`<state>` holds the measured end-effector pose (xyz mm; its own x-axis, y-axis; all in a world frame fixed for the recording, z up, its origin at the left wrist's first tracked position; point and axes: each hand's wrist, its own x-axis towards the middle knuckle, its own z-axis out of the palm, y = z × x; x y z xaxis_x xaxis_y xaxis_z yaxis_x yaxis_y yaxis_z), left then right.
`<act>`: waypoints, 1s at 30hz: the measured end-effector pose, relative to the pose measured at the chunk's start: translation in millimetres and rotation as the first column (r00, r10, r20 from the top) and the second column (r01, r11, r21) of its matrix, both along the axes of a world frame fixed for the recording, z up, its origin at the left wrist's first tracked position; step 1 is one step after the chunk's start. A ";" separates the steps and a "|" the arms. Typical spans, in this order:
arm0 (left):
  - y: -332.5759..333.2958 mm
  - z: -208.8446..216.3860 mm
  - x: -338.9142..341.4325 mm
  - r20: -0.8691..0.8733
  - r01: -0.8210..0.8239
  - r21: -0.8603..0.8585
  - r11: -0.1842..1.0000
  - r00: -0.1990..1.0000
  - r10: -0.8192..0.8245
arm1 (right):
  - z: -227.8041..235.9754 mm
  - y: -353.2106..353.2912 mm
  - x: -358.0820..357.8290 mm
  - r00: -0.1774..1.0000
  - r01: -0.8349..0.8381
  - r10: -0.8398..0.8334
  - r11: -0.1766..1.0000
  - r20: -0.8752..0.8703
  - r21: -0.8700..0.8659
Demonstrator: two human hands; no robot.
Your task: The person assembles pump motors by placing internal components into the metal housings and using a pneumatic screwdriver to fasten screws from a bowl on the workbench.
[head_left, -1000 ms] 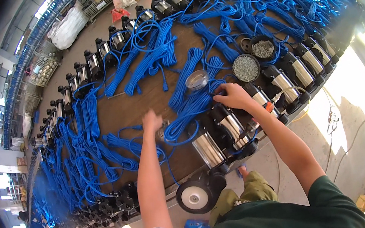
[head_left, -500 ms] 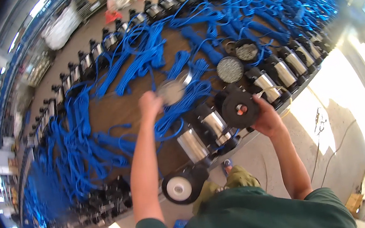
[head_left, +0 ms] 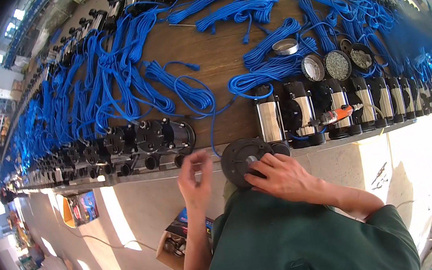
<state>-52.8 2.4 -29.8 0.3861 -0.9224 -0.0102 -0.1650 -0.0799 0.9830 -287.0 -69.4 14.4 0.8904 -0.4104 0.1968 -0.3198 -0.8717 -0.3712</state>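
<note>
A black round flanged pump end (head_left: 235, 166) faces upward at the bench edge in front of me, with a short silver piece (head_left: 251, 160) at its centre. My right hand (head_left: 283, 178) reaches in from the right, its thumb and fingers drawn together over the centre of the flange. Whatever lies between those fingertips is hidden. To the left of the flange, my left hand (head_left: 196, 181) hovers slightly blurred, fingers bent and apart, with nothing visible in it. Silver-and-black pumps (head_left: 268, 116) stand just beyond my right hand.
An orange-bodied power tool (head_left: 337, 114) lies across the right-hand pumps. Round tins (head_left: 337, 65) of small parts sit behind them. Blue cable bundles (head_left: 182, 87) cover much of the brown bench (head_left: 218, 68). Black pumps (head_left: 164, 137) line its left front edge. A cardboard box (head_left: 173, 251) stands below.
The view has swung left. My left hand has come back from near the tins to beside the flange. My right hand, earlier holding a black round part, is now over the flange's centre.
</note>
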 end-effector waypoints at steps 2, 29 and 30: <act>15.5 -5.2 -6.4 0.092 0.062 0.028 0.998 0.994 -0.065 | -2.3 -7.3 -4.8 0.997 -0.053 0.050 0.998 -0.060 -0.046; 18.4 -6.2 -36.7 0.332 0.248 -0.112 0.962 0.922 -0.199 | -19.4 -4.3 10.9 0.946 0.266 -0.298 0.938 0.128 0.221; 18.0 -7.0 -37.0 0.342 0.251 -0.111 0.962 0.918 -0.200 | -18.5 -6.1 10.1 0.948 0.262 -0.294 0.937 0.118 0.230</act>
<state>-89.8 20.4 -36.8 0.1260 -0.9661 0.2252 -0.4730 0.1411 0.8697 -276.9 -75.5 -4.1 0.7019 -0.6834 0.2010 -0.4651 -0.6533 -0.5973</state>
